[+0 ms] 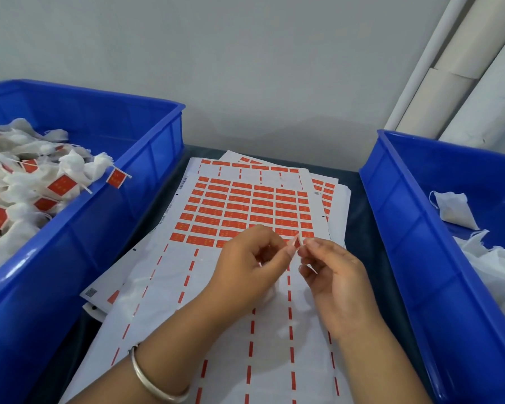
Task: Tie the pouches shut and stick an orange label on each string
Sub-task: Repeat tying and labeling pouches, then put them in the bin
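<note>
left bin: a blue bin (146, 158) stood at the left, heaped with white pouches (21, 182) already tied, their strings carrying orange tags (62, 185) (one tag hung over the near rim).
right bin: a second blue bin (414, 228) at the right held loose white pouches without tags (455, 209).
label sheets: a stack of white label sheets (245, 205) lay on the dark table (362, 205) between the bins, the top one part stripped, with rows of orange labels left on its far half.
left hand: the left hand (245, 266) hovered over the sheet, fingers curled, thumb and forefinger pinching one orange label (295, 243).
right hand: the right hand (333, 269) met it, fingers together on the same label and a thin white string; the pouch was hidden.
wrist: a silver bangle (149, 380) on the left wrist.
</note>
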A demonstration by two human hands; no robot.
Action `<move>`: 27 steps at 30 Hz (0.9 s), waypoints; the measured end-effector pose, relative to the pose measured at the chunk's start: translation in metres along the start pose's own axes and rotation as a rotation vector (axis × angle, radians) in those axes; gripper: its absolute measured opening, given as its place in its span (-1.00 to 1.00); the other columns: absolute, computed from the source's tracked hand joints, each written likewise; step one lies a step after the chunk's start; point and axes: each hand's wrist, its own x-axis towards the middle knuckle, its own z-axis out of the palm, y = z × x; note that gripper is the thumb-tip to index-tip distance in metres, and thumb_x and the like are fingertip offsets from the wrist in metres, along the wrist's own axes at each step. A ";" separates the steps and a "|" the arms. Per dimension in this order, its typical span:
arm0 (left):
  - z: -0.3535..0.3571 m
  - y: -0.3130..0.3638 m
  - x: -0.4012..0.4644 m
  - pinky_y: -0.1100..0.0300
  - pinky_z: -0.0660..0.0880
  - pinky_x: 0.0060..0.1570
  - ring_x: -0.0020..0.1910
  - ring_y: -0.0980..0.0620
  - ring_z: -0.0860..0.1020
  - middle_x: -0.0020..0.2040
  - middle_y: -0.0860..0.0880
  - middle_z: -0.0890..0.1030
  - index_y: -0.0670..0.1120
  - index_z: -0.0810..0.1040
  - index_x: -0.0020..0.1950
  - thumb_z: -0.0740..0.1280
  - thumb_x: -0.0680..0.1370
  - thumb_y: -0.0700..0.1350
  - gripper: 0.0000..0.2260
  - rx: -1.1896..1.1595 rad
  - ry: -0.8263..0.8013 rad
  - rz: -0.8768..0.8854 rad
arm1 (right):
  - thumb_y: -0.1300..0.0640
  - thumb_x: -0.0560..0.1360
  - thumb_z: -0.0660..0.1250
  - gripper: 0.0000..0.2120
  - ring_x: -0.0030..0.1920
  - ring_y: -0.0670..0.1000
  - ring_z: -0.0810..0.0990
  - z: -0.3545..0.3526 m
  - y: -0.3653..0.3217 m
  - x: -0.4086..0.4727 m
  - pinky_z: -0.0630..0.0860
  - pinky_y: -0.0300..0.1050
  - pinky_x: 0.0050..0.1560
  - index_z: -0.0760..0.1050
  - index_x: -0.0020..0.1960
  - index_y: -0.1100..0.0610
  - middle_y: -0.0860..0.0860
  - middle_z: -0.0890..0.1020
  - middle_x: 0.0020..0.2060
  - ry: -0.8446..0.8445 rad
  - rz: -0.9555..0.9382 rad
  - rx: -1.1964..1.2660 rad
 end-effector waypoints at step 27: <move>-0.010 0.001 0.011 0.51 0.47 -0.33 -0.18 0.28 0.61 -0.23 0.20 0.66 0.06 0.63 -0.24 0.40 0.23 0.02 -0.85 -0.362 -0.089 -0.262 | -0.24 0.08 0.40 -0.67 -0.01 0.03 0.67 0.005 0.006 -0.001 0.60 -0.06 0.03 0.64 -0.16 -0.26 -0.24 0.68 -0.08 -0.051 -0.168 -0.191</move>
